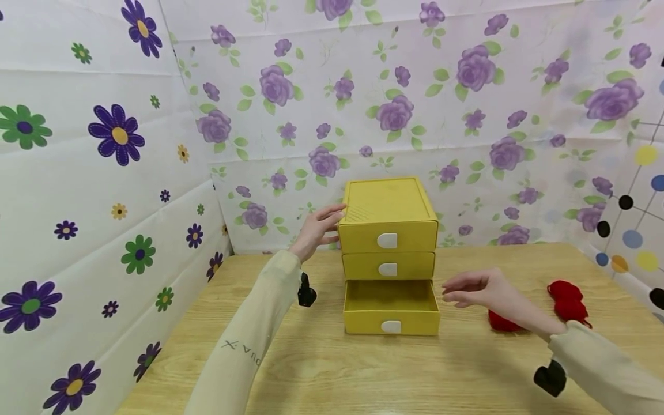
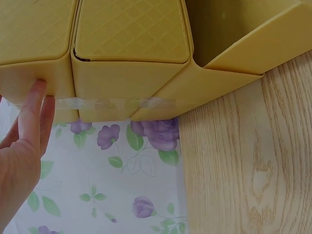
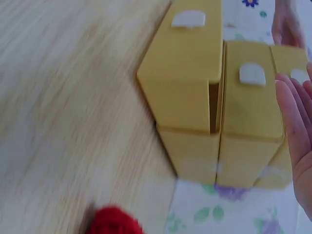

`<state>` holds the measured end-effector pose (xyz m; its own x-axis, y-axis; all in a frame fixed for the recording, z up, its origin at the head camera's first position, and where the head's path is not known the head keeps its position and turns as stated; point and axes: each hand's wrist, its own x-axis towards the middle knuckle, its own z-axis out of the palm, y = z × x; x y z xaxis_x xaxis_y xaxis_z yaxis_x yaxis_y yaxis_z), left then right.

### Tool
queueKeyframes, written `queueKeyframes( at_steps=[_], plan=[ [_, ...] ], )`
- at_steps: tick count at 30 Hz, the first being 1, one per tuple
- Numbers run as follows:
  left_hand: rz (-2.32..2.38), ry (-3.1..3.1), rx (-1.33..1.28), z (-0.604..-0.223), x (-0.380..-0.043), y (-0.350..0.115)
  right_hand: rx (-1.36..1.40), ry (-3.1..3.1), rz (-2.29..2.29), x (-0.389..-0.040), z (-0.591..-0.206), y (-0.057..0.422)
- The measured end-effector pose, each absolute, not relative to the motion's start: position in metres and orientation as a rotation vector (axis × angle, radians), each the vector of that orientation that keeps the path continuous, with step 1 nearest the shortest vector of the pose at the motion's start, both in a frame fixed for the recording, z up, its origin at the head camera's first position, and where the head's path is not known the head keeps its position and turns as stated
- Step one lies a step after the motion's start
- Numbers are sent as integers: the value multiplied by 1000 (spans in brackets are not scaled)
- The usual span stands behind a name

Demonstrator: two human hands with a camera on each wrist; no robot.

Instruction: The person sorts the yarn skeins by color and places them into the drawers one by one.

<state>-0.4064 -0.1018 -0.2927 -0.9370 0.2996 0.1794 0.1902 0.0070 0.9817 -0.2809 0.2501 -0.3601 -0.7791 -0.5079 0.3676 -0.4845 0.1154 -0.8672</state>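
Note:
A yellow three-drawer box (image 1: 389,199) stands against the back wall, a white tab on each drawer front. Its bottom drawer (image 1: 391,324) is pulled out, and no contents show inside. At the upper left side is my left hand (image 1: 315,229), fingers extended; in the left wrist view its fingertips (image 2: 38,87) rest at the side wall. My right hand (image 1: 479,290) hovers to the right of the pulled-out drawer, fingers loosely bent with nothing between them. The right wrist view has that hand (image 3: 300,131) at its right edge, overlapping the box.
Two bundles of red yarn lie on the right of the wooden table (image 1: 311,369): one bundle (image 1: 568,301) farther right, the other bundle (image 1: 500,323) partly hidden behind my right hand. Flower-printed sheets (image 1: 290,190) hang behind and at the left; a dotted one (image 1: 633,219) hangs at the right.

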Motion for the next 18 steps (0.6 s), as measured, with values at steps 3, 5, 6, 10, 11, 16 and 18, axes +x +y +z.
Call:
queueKeyframes(
  at_steps=[3,5,6,10,11,16,18],
  plan=[
    [2099,2166,525,-293,-407,-102,-1061,2369,-1799,-284,-359,264],
    [2101,2168,523,-293,-407,-102,-1045,2419,-1787,-285,-357,273],
    [2102,2171,522,-293,-407,-102,-1029,2455,-1768,-286,-356,278],
    [2098,2175,520,-293,-408,-102,-944,2591,-1690,-288,-352,291],
    [2098,2173,518,-293,-407,-102,-925,2619,-1663,-289,-352,294],
    [2100,2172,514,-293,-406,-102,-773,2689,-1531,-291,-349,309],
    [2102,2170,517,-293,-406,-101,-771,2652,-1512,-292,-349,318]
  ],
)
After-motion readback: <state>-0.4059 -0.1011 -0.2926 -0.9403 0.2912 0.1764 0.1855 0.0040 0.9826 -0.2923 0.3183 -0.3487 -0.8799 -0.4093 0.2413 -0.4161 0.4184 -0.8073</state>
